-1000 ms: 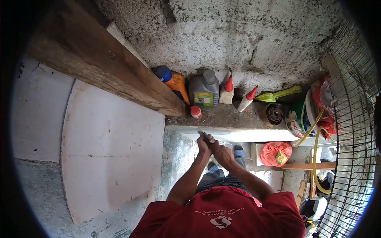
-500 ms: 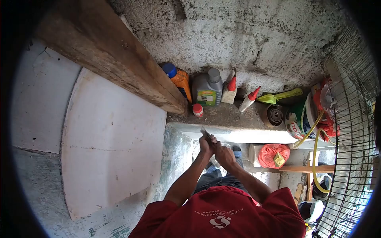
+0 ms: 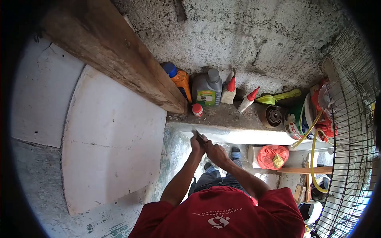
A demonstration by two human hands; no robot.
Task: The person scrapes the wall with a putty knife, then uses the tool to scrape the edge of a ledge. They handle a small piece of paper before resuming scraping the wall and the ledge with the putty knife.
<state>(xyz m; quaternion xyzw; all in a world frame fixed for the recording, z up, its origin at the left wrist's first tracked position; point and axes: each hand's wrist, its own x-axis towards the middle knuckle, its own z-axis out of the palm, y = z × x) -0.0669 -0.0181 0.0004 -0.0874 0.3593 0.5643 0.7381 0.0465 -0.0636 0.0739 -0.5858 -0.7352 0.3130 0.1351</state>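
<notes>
My left hand is closed round a small dark, slim object whose kind I cannot make out. Its tip points up and to the left, toward the ledge. Close against it, my right hand is closed too, its fingers meeting the left hand around the same object. Both hands are in front of the ledge, over my feet. Nearest to them on the ledge stands a small red-capped bottle.
Along the ledge are an orange bottle, a grey jug, two red-tipped bottles, a green scoop, a brown roll and a bucket. A thick wooden beam slants at left; wire mesh stands right.
Both hands, still together on the slim object, have shifted slightly to the left. The view has moved a little; the things on the ledge stay put.
</notes>
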